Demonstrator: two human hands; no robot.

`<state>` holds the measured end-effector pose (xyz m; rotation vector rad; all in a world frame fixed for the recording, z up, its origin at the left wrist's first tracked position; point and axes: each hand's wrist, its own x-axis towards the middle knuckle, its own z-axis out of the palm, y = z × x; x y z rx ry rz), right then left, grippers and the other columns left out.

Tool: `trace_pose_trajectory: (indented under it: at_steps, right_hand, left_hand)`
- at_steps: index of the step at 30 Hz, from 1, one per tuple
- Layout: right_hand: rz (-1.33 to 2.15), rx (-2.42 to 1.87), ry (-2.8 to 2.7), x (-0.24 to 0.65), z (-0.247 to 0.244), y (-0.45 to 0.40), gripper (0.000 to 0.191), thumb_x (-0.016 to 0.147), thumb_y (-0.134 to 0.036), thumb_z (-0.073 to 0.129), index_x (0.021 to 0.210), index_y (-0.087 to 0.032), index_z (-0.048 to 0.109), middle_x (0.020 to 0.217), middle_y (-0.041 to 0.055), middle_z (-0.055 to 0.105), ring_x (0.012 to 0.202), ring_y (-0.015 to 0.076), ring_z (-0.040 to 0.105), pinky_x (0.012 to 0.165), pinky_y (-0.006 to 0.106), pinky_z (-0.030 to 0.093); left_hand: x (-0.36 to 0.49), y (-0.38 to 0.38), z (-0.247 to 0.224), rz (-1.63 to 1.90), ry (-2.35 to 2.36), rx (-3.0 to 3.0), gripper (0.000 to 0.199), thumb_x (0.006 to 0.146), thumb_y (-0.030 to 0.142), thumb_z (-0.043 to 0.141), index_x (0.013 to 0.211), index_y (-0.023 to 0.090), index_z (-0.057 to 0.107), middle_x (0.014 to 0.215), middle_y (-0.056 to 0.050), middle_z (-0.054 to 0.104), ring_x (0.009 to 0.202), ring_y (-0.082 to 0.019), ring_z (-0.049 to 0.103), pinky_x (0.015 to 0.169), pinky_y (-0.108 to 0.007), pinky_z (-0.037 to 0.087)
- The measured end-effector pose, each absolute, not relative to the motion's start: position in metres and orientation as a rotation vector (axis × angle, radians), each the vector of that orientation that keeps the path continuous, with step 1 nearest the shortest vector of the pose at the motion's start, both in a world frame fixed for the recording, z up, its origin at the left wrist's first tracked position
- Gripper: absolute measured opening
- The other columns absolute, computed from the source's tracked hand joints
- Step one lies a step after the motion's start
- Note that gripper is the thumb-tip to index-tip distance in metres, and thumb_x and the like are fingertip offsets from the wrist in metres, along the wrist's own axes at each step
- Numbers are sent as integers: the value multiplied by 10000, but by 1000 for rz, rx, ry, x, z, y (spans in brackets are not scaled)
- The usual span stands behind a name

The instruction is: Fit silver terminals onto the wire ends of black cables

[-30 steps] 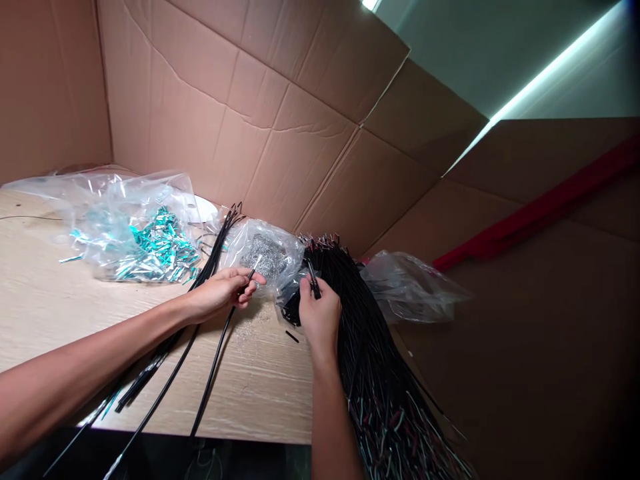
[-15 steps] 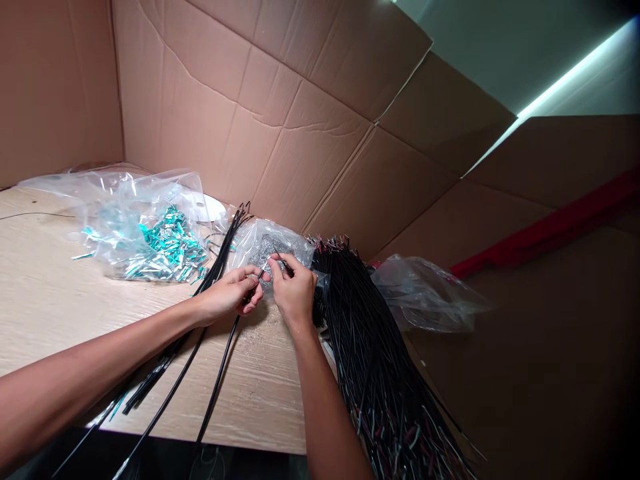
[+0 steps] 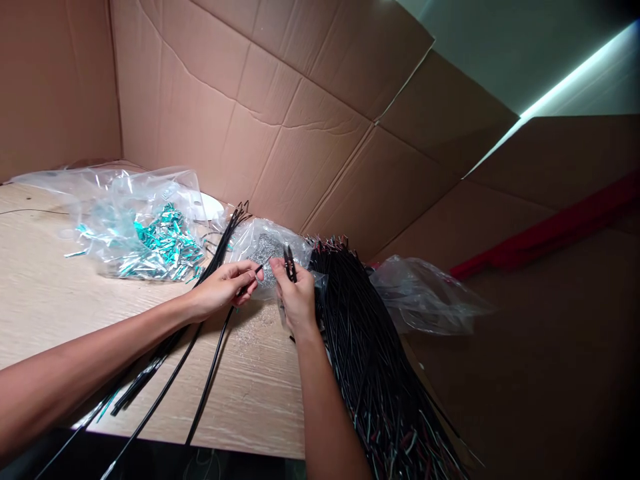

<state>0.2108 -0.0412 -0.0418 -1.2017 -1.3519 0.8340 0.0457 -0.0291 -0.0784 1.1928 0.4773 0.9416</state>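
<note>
My left hand [image 3: 231, 285] pinches a black cable [image 3: 215, 365] near its end, which points up and right. The rest of that cable runs down over the table edge. In my right hand [image 3: 295, 290] is a small pair of black snips [image 3: 289, 263], blades upward, and its thumb is close to the cable's tip. Behind both hands lies a clear bag of fine silvery scraps [image 3: 265, 250]. More black cables [image 3: 227, 241] pass under my left wrist. Right of my right hand is a thick bundle of black cables [image 3: 367, 333] with stripped ends.
A clear bag [image 3: 113, 257] with teal and silver scraps lies on the wooden table [image 3: 45, 293] at the left. Cardboard walls [image 3: 200, 80] rise behind. Another clear bag [image 3: 425, 297] and a red strap [image 3: 545, 230] are at the right.
My hands have moved slightly apart, my left hand a little leftward with the cable. The snips in my right hand now point upward and show more clearly.
</note>
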Motion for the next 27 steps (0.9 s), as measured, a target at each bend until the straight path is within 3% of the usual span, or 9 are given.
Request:
trace_pose_trajectory:
  at_steps: [6, 9, 12, 15, 21, 27]
  right_hand:
    - [1315, -1010, -1174, 211, -44, -43, 337, 716, -434, 846, 855, -169, 689, 656, -18, 596, 450, 43, 235, 427, 228, 139]
    - [1486, -957, -1128, 214, -41, -44, 333, 717, -425, 813, 883, -163, 691, 591, -60, 515, 461, 41, 96, 430, 231, 106]
    - [1592, -935, -1068, 214, -41, -43, 251, 722, -360, 772, 813, -167, 640, 516, -102, 404, 464, 44, 59, 424, 220, 101]
    - [1555, -1011, -1041, 211, -42, -41, 219, 719, -324, 757, 772, -168, 613, 515, -103, 385, 448, 41, 100, 410, 214, 100]
    - [915, -1084, -1085, 210, -45, -40, 278, 740, -403, 803, 854, -186, 671, 576, -85, 429, 443, 57, 264, 418, 228, 207]
    - [944, -1128, -1354, 208, -47, -42, 260, 814, -430, 747, 869, -184, 683, 671, 13, 666, 530, 114, 514, 507, 249, 401]
  left_hand:
    - [44, -30, -80, 824, 364, 1082, 235, 968, 365, 615, 892, 152, 549, 668, 30, 411, 571, -92, 265, 531, -228, 196]
    - [43, -30, -79, 800, 322, 1040, 187, 964, 329, 622, 952, 148, 577, 674, 33, 395, 584, -97, 252, 538, -227, 188]
    - [41, -30, -77, 822, 334, 1139, 228, 975, 367, 613, 980, 139, 604, 658, 32, 405, 583, -101, 270, 542, -231, 202]
    - [41, -30, -74, 853, 399, 1269, 314, 973, 440, 607, 921, 130, 606, 640, 31, 420, 556, -96, 287, 524, -242, 195]
    - [40, -29, -72, 895, 497, 1253, 382, 935, 503, 637, 979, 124, 616, 630, 41, 420, 526, -87, 280, 504, -242, 160]
    - [40, -26, -82, 925, 501, 1372, 372, 983, 497, 571, 932, 131, 614, 627, 34, 413, 547, -99, 307, 512, -252, 180]
